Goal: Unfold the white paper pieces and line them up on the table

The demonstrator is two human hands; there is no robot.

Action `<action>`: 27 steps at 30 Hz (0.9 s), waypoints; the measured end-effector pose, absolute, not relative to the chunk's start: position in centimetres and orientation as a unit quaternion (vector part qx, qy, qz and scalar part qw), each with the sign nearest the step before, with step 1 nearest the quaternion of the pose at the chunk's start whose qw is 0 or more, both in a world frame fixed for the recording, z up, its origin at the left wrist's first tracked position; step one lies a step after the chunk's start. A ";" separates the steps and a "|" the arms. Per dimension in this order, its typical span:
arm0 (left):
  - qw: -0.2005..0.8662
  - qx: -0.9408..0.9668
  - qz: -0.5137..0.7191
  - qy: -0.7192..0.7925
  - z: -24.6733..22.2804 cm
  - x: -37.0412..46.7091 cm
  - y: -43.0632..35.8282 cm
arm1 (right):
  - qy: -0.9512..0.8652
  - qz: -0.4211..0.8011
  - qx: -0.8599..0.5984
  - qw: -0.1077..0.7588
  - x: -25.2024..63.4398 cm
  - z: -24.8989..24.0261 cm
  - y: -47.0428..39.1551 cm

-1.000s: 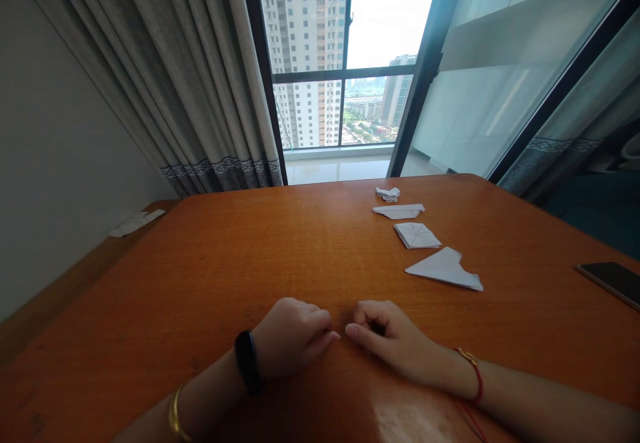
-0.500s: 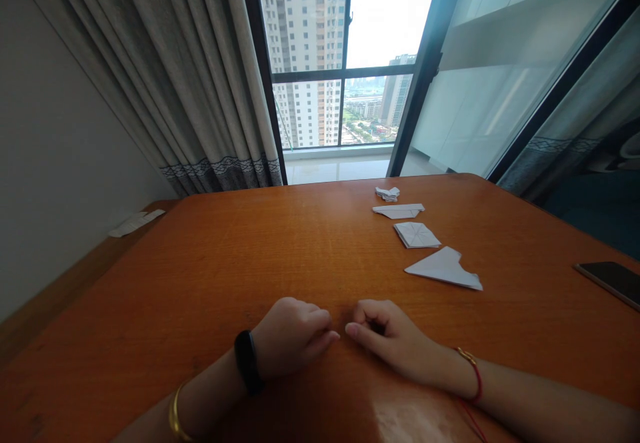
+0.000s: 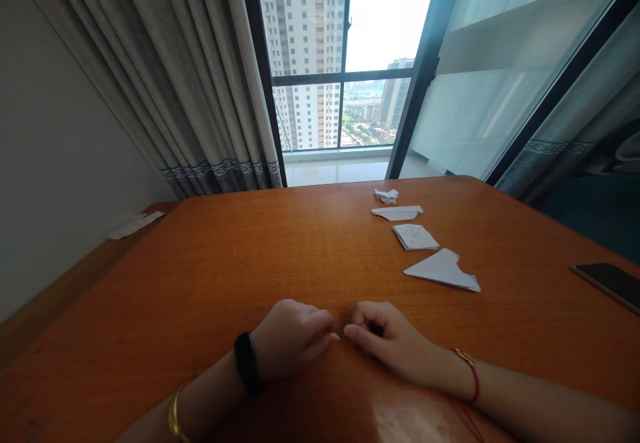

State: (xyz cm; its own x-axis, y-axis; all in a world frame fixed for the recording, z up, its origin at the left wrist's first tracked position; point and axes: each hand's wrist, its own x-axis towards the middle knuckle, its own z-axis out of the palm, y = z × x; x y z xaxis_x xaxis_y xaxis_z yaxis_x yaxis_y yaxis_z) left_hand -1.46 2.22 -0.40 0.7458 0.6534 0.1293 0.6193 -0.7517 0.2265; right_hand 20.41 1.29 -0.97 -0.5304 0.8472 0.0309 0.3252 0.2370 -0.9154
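Note:
On the brown wooden table [image 3: 225,250] my left hand [image 3: 294,338] rests with its fingers curled closed and nothing visible in them. Facing it, a small gap away, my right hand [image 3: 387,338] lies with fingers curled in and thumb near them, also holding nothing I can see. Beyond my right hand, folded white papers form a column: a pointed piece [image 3: 443,270] nearest, then a squarish packet with creases [image 3: 415,236], a flat narrow piece [image 3: 397,213], and a small crumpled-looking fold [image 3: 386,196] farthest. Neither hand touches them.
A dark phone [image 3: 607,283] lies at the table's right edge. At the far left, a white paper strip [image 3: 135,225] lies on a ledge by the wall. Grey curtains [image 3: 200,83] and a window stand behind the table.

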 end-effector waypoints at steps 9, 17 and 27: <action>0.108 0.928 0.112 0.339 -0.4 -1.5 2.1 | -0.744 0.461 -0.396 0.277 20.4 -0.9 1.3; 0.102 0.931 0.106 0.334 -0.4 -1.5 2.1 | -0.731 0.495 -0.379 0.278 20.4 -0.8 1.2; 0.103 0.934 0.106 0.325 -0.3 -1.5 2.1 | -0.731 0.499 -0.378 0.271 20.4 -0.4 1.1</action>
